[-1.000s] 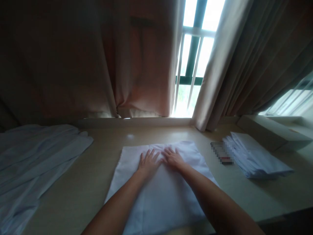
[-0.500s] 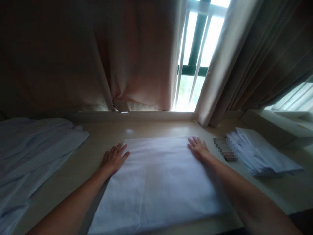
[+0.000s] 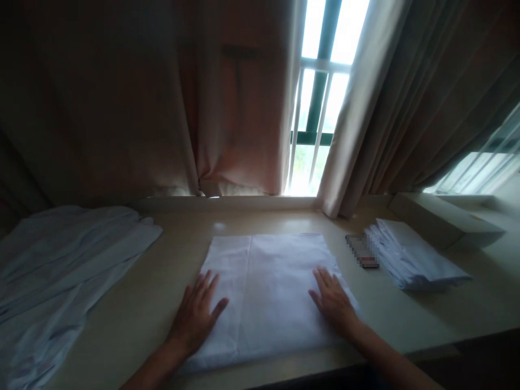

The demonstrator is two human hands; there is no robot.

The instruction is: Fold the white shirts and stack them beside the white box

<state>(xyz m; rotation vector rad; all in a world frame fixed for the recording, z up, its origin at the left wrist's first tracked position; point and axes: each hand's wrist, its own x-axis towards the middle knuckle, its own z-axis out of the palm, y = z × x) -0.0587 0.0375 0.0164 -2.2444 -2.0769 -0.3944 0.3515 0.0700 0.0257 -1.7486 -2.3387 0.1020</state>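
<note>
A white cloth (image 3: 276,292), folded into a flat rectangle with a crease left of its middle, lies on the pale table in front of me. My left hand (image 3: 197,311) rests on its left edge, fingers stretched out and thumb apart. On the right part of the cloth lies my right hand (image 3: 331,298), palm down with its fingers extended. Neither hand grips anything.
A loose heap of white cloth (image 3: 81,260) covers the table's left side. To the right are a pixelated phone-like object (image 3: 363,252) and a stack of folded white cloths (image 3: 414,254). Behind them sits a long pale box (image 3: 442,216). Curtains (image 3: 244,119) hang along the back.
Both hands have slid from the cloth's far corners toward me, staying on it. The view has tilted up slightly, showing more of the window.
</note>
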